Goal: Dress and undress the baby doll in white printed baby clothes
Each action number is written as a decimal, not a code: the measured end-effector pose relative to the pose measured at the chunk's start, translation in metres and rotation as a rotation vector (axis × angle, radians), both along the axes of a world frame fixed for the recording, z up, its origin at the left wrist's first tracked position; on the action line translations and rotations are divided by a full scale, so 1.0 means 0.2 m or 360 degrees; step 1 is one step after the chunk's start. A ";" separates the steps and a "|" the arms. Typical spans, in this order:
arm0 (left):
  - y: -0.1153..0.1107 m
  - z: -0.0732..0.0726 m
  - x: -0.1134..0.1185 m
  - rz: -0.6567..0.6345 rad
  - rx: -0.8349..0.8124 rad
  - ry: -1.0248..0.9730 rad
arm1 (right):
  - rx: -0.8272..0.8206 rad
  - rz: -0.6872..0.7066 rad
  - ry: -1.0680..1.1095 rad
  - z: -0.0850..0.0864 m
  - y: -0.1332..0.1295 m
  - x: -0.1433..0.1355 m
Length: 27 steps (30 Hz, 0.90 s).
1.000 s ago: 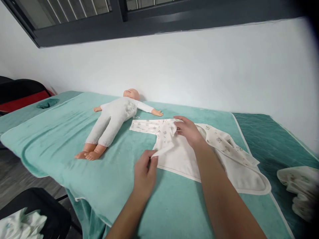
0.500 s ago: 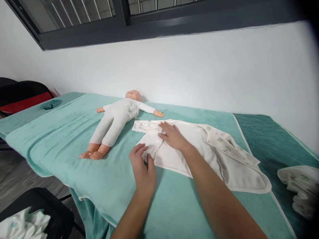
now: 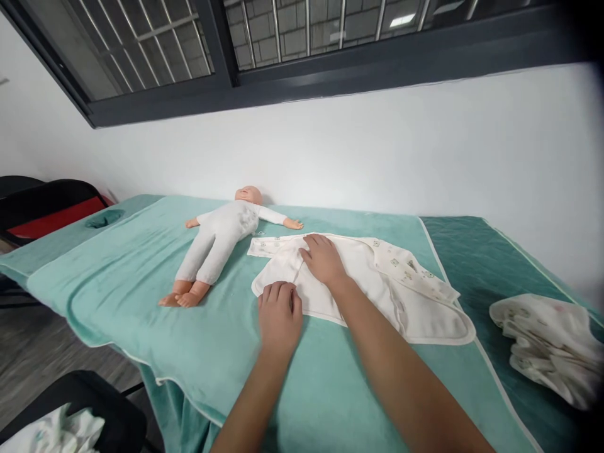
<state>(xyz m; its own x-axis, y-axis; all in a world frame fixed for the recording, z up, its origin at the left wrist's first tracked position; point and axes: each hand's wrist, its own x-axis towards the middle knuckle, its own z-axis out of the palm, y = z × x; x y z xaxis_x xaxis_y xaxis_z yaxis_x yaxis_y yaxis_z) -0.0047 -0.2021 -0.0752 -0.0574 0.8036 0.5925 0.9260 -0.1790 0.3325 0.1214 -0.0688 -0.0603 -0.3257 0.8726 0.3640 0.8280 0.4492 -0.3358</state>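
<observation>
A white baby shirt [image 3: 352, 264] with a small printed pattern on its sleeve and trim lies spread open, inside up. My left hand [image 3: 280, 314] is at its near left edge, fingers curled down and closed on the cloth. Higher up, my right hand [image 3: 323, 259] rests on the shirt with its fingers drawn together and bent over a fold by the upper edge. The fingertips of both hands are partly hidden. To the left lies a baby doll [image 3: 219, 231] in a white suit, face up, arms spread and feet toward the near side.
A green cover [image 3: 155, 277] lies over the bed, with a darker green section [image 3: 462, 264] at right. Folded patterned baby clothes [image 3: 547, 343] sit there. A black chair [image 3: 94, 402] holds crumpled cloth [image 3: 61, 431]. A wall and barred window stand behind.
My left hand has come down onto the shirt's near edge and its fingers have closed. My right hand's spread fingers have drawn together on the cloth. The view has tilted up slightly.
</observation>
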 end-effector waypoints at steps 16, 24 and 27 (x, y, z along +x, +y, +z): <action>0.01 -0.01 0.01 -0.0101 -0.0013 0.0004 | -0.0243 0.0037 -0.0096 -0.09 0.09 0.01; 0.00 -0.01 0.00 -0.0172 0.0185 -0.0062 | -0.0050 -0.0124 -0.0058 -0.02 -0.07 -0.03; 0.00 -0.01 -0.01 -0.0251 0.0273 -0.0085 | -0.0094 0.0020 -0.0083 -0.02 -0.22 -0.04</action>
